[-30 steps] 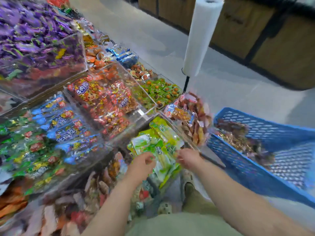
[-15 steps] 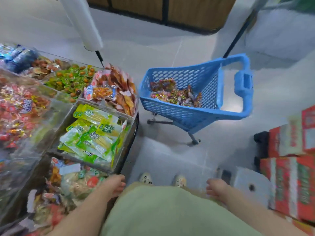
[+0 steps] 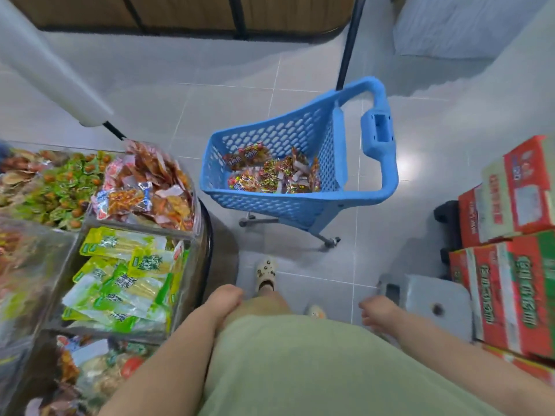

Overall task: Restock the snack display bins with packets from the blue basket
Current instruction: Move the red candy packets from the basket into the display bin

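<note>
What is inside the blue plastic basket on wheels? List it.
The blue perforated plastic basket holds a loose pile of small red, green and brown snack packets on its floor. Anything beneath the pile is covered.

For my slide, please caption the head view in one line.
Left hand and right hand empty; blue basket holding snack packets stands on the floor near the display bins.

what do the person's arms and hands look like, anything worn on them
Both forearms are bare, no sleeve in view. The left hand and right hand wear no gloves; no watch, bracelet or ring shows. A pale green garment covers the body between them.
</note>
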A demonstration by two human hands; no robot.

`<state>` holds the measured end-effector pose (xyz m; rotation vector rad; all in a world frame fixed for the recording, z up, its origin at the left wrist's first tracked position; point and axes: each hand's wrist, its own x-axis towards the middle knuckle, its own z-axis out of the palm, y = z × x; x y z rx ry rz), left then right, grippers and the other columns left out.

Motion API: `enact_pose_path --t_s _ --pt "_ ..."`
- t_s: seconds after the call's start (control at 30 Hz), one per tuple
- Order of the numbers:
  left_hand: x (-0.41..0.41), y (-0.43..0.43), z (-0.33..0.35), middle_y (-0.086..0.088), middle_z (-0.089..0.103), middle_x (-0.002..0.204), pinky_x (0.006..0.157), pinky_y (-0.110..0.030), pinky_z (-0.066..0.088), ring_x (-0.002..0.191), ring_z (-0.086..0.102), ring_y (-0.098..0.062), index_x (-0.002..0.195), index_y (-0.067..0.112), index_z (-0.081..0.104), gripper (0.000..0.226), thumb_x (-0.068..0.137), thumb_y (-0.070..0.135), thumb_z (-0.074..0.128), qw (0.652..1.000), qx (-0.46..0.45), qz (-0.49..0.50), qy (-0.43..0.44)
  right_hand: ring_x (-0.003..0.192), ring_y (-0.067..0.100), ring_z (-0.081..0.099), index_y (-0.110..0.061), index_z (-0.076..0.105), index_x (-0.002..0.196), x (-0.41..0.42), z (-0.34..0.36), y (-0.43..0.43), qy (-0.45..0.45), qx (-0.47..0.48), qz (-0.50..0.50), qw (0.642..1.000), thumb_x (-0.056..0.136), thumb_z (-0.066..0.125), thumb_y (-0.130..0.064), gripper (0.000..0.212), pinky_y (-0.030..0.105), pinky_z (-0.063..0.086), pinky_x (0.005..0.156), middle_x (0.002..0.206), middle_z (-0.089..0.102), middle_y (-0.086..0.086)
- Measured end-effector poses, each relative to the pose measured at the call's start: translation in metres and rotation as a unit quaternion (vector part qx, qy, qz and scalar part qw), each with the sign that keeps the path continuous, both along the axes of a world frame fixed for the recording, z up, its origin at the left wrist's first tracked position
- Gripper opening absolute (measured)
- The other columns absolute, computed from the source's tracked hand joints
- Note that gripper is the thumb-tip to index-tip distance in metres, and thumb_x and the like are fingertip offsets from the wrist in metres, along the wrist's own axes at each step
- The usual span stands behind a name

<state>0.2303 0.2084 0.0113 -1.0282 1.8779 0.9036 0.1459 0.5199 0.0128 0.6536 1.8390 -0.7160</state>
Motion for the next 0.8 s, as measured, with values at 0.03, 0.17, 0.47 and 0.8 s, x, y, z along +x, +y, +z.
enact_pose_path --t_s 0.03,0.17,0.47,0.8 --pt "-0.005 -0.005 -0.002 -0.023 0.067 0.093 0.072 -0.035 0.04 0.086 0.06 -0.029 0.064 0.01 0.058 0.033 0.094 0.015 0.047 1.0 0.011 0.01 -0.008 0.061 0.013 0.047 -0.02 0.041 0.07 -0.007 0.0 -0.007 -0.006 -0.001 0.008 1.0 0.096 0.044 -0.011 0.028 0.029 0.043 0.06 0.072 0.047 0.0" --pt "-0.043 -0.029 -0.009 -0.021 0.067 0.111 0.072 -0.031 0.043 0.099 0.062 -0.03 0.093 0.001 0.068 0.026 0.096 0.014 0.047 1.0 0.006 -0.003 -0.022 0.044 0.015 0.037 -0.016 0.036 0.066 -0.035 -0.004 -0.033 -0.022 0.003 0.042 0.999 0.091 0.038 -0.001 0.03 0.024 0.023 0.046 0.056 0.036 0.004" --pt "-0.159 -0.128 0.005 -0.017 0.069 0.097 0.08 -0.03 0.045 0.087 0.06 -0.023 0.074 0.008 0.062 0.026 0.095 0.011 0.046 1.0 0.013 -0.003 0.021 0.061 0.009 0.043 -0.022 0.036 0.067 -0.132 0.015 -0.13 0.031 0.032 0.08 0.996 0.097 0.04 -0.013 0.033 0.02 0.041 0.061 0.073 0.043 -0.003" --pt "-0.253 -0.174 0.002 -0.001 0.048 0.067 0.045 -0.02 0.031 0.054 0.043 -0.013 0.071 0.015 0.045 0.029 0.098 0.008 0.039 0.997 0.073 0.021 0.018 0.062 0.009 0.047 -0.02 0.049 0.075 -0.254 0.034 -0.236 0.084 -0.06 0.084 0.991 0.096 0.046 -0.014 0.023 0.023 0.043 0.062 0.073 0.05 -0.003"
